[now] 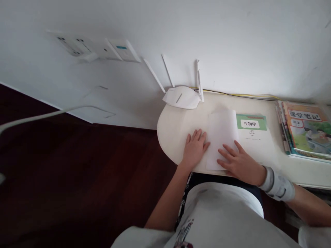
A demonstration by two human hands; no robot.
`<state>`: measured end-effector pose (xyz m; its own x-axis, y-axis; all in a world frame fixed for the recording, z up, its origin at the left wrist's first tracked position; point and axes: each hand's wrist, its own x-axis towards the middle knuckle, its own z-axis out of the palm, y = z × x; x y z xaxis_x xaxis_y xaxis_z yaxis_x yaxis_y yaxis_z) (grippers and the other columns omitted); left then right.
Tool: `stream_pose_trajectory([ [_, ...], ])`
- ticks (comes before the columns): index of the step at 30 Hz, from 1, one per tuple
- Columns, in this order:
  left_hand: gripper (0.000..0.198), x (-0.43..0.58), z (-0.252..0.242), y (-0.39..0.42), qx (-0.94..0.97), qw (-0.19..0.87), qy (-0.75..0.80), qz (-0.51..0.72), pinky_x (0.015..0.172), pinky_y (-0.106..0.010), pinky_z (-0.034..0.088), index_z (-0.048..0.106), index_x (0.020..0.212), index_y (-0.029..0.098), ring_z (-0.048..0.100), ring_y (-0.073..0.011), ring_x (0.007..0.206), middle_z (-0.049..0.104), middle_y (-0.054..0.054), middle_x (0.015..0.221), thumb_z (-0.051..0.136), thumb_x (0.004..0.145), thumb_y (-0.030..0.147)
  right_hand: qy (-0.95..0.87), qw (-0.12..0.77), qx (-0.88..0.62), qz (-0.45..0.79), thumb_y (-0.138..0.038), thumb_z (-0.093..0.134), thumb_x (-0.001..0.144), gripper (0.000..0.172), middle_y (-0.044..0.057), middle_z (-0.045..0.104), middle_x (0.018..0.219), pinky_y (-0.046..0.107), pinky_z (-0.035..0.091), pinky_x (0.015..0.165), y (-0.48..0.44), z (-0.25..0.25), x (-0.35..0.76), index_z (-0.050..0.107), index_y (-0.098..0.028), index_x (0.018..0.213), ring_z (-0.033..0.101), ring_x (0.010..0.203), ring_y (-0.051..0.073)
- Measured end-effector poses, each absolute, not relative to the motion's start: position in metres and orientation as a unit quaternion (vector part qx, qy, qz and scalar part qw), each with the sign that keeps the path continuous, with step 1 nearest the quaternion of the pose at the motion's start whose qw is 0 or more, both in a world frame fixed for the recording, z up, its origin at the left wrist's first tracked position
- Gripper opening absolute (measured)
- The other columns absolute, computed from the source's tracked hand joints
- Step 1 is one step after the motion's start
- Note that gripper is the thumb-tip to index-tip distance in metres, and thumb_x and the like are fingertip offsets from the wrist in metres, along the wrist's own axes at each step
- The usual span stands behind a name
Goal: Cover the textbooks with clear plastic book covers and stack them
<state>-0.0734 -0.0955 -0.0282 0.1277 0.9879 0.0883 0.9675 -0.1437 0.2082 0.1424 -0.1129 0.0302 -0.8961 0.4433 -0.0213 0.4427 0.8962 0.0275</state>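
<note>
A biology book (254, 144) lies open on the white table, its right-hand page showing a green band and Chinese title. The page on its left (222, 129) is blank and white. My left hand (195, 148) rests on the tabletop beside the blank page's left edge, fingers stretched out and holding nothing. Across the lower part of the blank page lies my right hand (239, 163), its fingers spread and a grey band around the wrist. The fingertips point toward the left.
A white router (182, 97) with upright antennas stands at the table's (172, 134) back left, against the wall. Yellow and black cables (240, 95) run along the rear edge. Stacked books (307, 131) sit at the right. Wall sockets (100, 48) are at upper left.
</note>
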Motion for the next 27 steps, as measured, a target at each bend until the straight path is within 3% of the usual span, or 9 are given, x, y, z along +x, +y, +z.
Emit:
stream_pose_trajectory([
  [3,0.047,-0.074,-0.028,-0.096,0.749,0.048,0.650,0.114,0.108,-0.048,0.024,0.045,0.131,0.012,0.031,-0.0277,0.133,0.039,-0.017,0.142,0.034,0.093,0.038,0.963,0.000,0.260,0.068,-0.019,0.043,0.090,0.030,0.011,0.054,0.128,0.058,0.026,0.104,-0.120,0.021,0.135,0.061,-0.021,0.113,0.042,0.124,0.029],
  [7,0.048,-0.076,-0.029,-0.098,0.753,0.054,0.644,0.126,0.108,-0.047,0.024,0.045,0.131,0.012,0.031,-0.0263,0.134,0.040,-0.017,0.141,0.035,0.092,0.039,0.943,-0.017,0.314,0.110,-0.017,0.042,0.089,0.028,0.013,0.059,0.122,0.055,0.034,0.101,-0.124,0.014,0.117,0.066,-0.015,0.105,0.047,0.120,0.030],
  [12,0.062,-0.081,-0.030,-0.100,0.761,0.087,0.629,0.134,0.109,-0.049,0.020,0.036,0.136,0.011,0.027,-0.0284,0.135,0.038,-0.017,0.142,0.043,0.087,0.049,0.930,-0.027,0.346,0.125,-0.015,0.043,0.088,0.028,0.013,0.060,0.120,0.054,0.037,0.100,-0.129,0.011,0.109,0.067,-0.015,0.104,0.048,0.119,0.031],
  [17,0.051,-0.083,-0.029,-0.100,0.750,0.118,0.629,0.164,0.110,-0.045,0.020,0.038,0.133,0.012,0.032,-0.0242,0.133,0.042,-0.013,0.140,0.045,0.085,0.028,0.949,-0.023,0.296,0.110,-0.019,0.042,0.090,0.033,0.013,0.059,0.122,0.053,0.037,0.100,-0.125,0.005,0.110,0.060,-0.017,0.118,0.051,0.117,0.028],
  [19,0.043,-0.082,-0.028,-0.101,0.742,0.112,0.632,0.195,0.109,-0.043,0.025,0.045,0.125,0.013,0.039,-0.0225,0.128,0.049,-0.013,0.134,0.046,0.083,0.022,0.951,-0.023,0.290,0.106,-0.019,0.042,0.090,0.033,0.013,0.058,0.123,0.053,0.036,0.101,-0.125,0.004,0.110,0.059,-0.019,0.119,0.050,0.117,0.028],
  [22,0.020,-0.081,-0.023,-0.104,0.727,0.064,0.643,0.232,0.101,-0.040,0.035,0.059,0.096,0.015,0.051,-0.0221,0.110,0.059,-0.011,0.112,0.047,0.080,0.018,0.944,-0.017,0.310,0.111,-0.019,0.042,0.090,0.032,0.013,0.058,0.123,0.054,0.035,0.101,-0.127,0.005,0.111,0.061,-0.017,0.116,0.049,0.118,0.029],
  [24,0.010,-0.080,-0.018,-0.107,0.720,0.029,0.650,0.241,0.095,-0.039,0.041,0.057,0.078,0.018,0.054,-0.0219,0.098,0.060,-0.010,0.098,0.048,0.078,0.017,0.936,-0.015,0.332,0.118,-0.019,0.042,0.090,0.032,0.014,0.058,0.123,0.055,0.035,0.100,-0.128,0.005,0.111,0.062,-0.015,0.115,0.050,0.117,0.030],
  [27,0.010,-0.078,-0.012,-0.108,0.719,0.002,0.647,0.254,0.089,-0.037,0.044,0.053,0.069,0.019,0.053,-0.0218,0.093,0.058,-0.009,0.091,0.048,0.078,0.016,0.929,-0.027,0.349,0.122,-0.019,0.042,0.090,0.032,0.014,0.059,0.121,0.056,0.036,0.099,-0.129,0.005,0.108,0.062,-0.014,0.114,0.051,0.116,0.031],
])
